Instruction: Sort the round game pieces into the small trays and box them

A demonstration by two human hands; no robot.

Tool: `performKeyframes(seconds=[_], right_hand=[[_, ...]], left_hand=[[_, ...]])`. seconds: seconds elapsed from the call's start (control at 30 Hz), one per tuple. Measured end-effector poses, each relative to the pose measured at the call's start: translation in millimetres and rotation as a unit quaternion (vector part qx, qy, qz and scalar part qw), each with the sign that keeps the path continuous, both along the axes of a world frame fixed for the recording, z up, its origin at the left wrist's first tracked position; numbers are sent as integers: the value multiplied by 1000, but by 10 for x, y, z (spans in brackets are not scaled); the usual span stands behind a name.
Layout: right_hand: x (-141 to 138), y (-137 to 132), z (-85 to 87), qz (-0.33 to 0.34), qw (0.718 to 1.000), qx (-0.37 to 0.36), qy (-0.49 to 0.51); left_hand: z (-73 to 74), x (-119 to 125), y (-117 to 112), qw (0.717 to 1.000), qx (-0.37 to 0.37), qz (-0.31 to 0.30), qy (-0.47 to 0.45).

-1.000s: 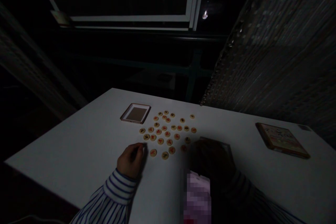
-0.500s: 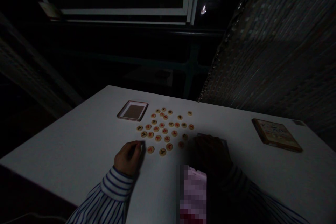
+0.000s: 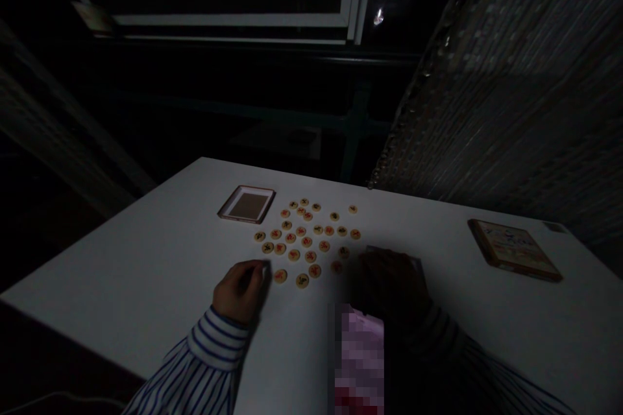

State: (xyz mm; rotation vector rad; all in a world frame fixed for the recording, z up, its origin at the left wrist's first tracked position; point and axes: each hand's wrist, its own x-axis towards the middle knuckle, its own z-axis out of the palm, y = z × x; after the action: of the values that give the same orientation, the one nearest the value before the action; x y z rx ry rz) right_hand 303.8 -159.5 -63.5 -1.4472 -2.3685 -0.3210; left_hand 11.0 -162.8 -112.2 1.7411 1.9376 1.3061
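Observation:
Round wooden xiangqi pieces (image 3: 306,242) with red or black characters lie spread over the white table (image 3: 160,272). My left hand (image 3: 238,288) rests on its side at their near left, fingers curled in and thumb against the index finger. Whether anything sits inside the curl is hidden. A red-marked piece (image 3: 280,276) lies just to its right, apart from it. My right hand (image 3: 394,279) is in deep shadow at the near right of the pieces. It rests over a flat greyish thing (image 3: 417,266) whose edges peek out; its fingers are too dark to make out.
An open shallow box tray (image 3: 224,213) stands behind the pieces on the left. A flat box with a printed picture (image 3: 516,249) lies far right, near a small dark card (image 3: 553,227). A bead curtain (image 3: 487,110) hangs at the back right. A pixelated pink patch (image 3: 363,356) covers the near middle.
The view has shifted very slightly. Both hands and the pieces keep their places on the table.

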Motion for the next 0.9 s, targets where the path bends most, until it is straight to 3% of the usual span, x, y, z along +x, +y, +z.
performKeyframes(seconds=[0.17,0.53,0.9], right_hand=[[6,-6,-9,7,1000,26,5],[-12,-9,24,7,1000,-5,0],[-1,-13,1,18,1000,19,4]], left_hand=[[31,7,-6,1000,4,-12,9],[-16,14,10,1000,7,7,8],[-20,-2,4,1000,5,-13,9]])
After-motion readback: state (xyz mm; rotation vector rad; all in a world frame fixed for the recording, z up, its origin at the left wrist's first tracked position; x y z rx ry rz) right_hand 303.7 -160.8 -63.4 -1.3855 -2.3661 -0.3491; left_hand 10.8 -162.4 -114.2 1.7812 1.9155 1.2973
